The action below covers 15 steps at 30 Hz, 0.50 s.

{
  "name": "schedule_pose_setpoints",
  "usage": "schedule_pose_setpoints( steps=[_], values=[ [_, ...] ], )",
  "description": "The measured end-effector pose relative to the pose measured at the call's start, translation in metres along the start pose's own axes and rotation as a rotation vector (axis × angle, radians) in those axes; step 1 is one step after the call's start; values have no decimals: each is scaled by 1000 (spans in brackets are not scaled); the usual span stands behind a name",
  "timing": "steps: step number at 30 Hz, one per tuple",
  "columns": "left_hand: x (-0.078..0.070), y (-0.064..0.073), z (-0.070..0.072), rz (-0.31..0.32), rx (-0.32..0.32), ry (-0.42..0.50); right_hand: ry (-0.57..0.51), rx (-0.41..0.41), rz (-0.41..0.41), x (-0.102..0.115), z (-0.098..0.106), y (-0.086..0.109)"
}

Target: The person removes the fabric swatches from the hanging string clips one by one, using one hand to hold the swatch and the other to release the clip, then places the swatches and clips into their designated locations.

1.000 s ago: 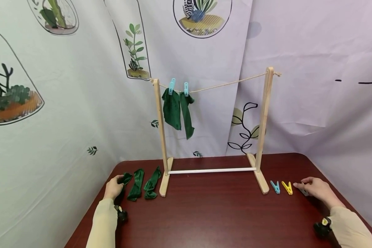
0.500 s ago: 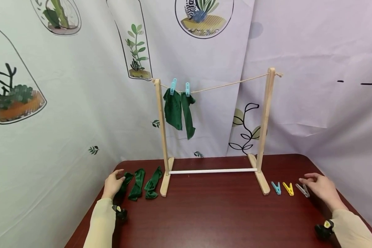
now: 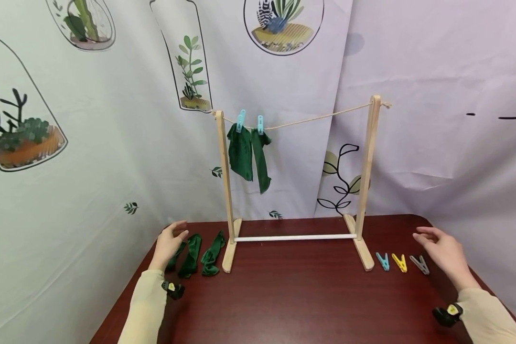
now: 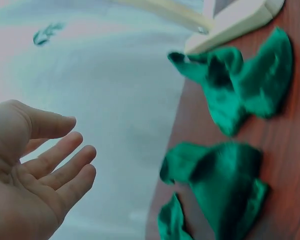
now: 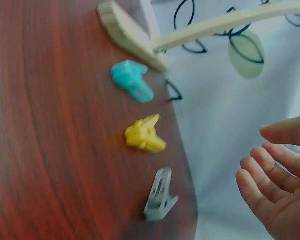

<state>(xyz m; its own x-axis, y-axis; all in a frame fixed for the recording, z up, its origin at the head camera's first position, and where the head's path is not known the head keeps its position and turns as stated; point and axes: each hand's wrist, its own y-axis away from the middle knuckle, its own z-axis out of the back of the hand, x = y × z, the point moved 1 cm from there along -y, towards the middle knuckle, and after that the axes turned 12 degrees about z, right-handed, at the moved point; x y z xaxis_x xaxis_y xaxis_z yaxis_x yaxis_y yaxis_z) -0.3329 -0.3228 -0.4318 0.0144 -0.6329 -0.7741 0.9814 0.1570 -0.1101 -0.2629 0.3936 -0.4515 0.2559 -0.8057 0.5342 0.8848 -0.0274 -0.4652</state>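
My left hand (image 3: 170, 245) is raised over the left end of the table, fingers loosely bent and holding nothing. Three dark green cloth pieces lie by it: the leftmost cloth (image 3: 172, 262) is partly hidden behind the hand, then a middle cloth (image 4: 225, 180) and a right cloth (image 4: 250, 82). On the other side my right hand (image 3: 447, 255) hovers with nothing in its fingers, just right of a grey clothespin (image 5: 161, 197). Beside that lie a yellow clothespin (image 5: 145, 135) and a blue clothespin (image 5: 132, 80), in a row on the table.
A wooden rack (image 3: 367, 167) with a sagging string (image 3: 318, 116) stands at the back of the table (image 3: 292, 291). From the string hang two green cloths (image 3: 240, 155), clipped by light blue clothespins (image 3: 260, 125). A printed curtain (image 3: 421, 119) closes off the back.
The right hand has let go of the grey clothespin and lifted up and away. My left hand has come off the leftmost cloth, rising and shifting slightly right.
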Motion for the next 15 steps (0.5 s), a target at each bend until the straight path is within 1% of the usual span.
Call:
schedule_pose_setpoints(
  steps=[3,7,12,15],
  values=[
    [-9,3,-2,-37,8,3,-95,6,15,12,1,-4],
    [-22,6,-6,-70,17,10,-219,18,28,30,2,-10],
    [-37,10,-12,-92,44,42,-281,25,52,50,2,-17],
    [-47,10,-15,-103,46,58,-303,40,75,62,2,-21]
  ],
)
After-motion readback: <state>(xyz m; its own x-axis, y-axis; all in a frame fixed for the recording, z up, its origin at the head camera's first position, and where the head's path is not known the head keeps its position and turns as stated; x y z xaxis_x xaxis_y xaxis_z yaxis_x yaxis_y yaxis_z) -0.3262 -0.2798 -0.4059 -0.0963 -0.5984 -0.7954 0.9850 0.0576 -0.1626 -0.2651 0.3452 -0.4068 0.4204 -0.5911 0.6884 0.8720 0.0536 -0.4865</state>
